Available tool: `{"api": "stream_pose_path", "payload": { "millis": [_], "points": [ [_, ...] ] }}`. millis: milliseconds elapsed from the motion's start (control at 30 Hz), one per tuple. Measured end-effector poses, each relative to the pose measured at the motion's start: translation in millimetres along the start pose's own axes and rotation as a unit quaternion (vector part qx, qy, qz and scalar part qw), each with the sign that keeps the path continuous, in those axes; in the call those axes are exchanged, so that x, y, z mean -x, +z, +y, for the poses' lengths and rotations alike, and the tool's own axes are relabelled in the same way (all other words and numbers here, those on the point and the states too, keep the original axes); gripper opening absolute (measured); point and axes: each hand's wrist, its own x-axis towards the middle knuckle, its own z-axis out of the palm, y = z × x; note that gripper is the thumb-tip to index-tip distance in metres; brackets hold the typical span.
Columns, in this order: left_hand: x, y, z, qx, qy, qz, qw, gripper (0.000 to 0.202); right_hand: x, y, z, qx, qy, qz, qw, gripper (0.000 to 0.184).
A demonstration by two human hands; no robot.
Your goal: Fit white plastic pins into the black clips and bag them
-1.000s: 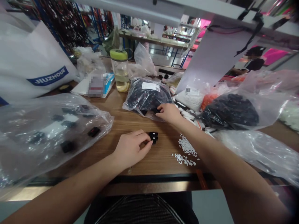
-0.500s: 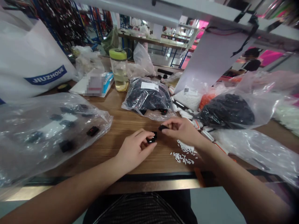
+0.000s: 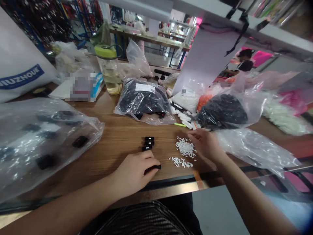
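My left hand [image 3: 139,168] is closed around a small black plastic part [image 3: 156,167] close to the table's front edge; the fingers cover most of it. Just beyond its knuckles, three similar black parts [image 3: 149,143] with white dots lie in a short row on the wooden table. My right hand [image 3: 205,142] hovers at the right side of a pile of tiny white pegs [image 3: 186,147], fingers loosely bent and apart, nothing visible in them. A smaller scatter of white pegs [image 3: 181,162] lies nearer the front edge.
Clear bags of black parts stand at the left [image 3: 49,137], centre [image 3: 144,101] and right [image 3: 222,111]. Behind them are a green-lidded bottle [image 3: 109,70] and white strips [image 3: 184,118] beside a thin green stick [image 3: 180,124]. A person [image 3: 244,60] sits in the background.
My left hand has moved towards the front edge, uncovering the row of black parts. My right hand has moved right, beside the peg pile, and the black part no longer shows in it.
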Motion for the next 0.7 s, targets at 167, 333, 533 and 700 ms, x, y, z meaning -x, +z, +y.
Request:
{"api": "stream_pose_path", "payload": {
  "millis": [167,333,533,700],
  "points": [
    [1.2,0.0,2.6,0.024,-0.022,-0.013,0.999,0.020,-26.4,-15.2,45.7,0.029,0.004,-0.111,0.993,0.026],
    [2.1,0.5,4.3,0.029,-0.045,-0.001,0.999,0.023,-27.5,-16.4,47.9,0.052,-0.010,-0.125,0.991,0.023],
    [1.0,-0.4,6.4,0.006,-0.082,0.000,0.997,0.016,-27.4,-19.6,43.0,0.149,-0.077,-0.130,0.977,0.019],
    [1.0,2.1,6.2,-0.016,-0.095,0.004,0.995,0.005,-16.0,-23.2,17.8,0.124,-0.028,-0.110,0.986,0.017]
  ]
}}
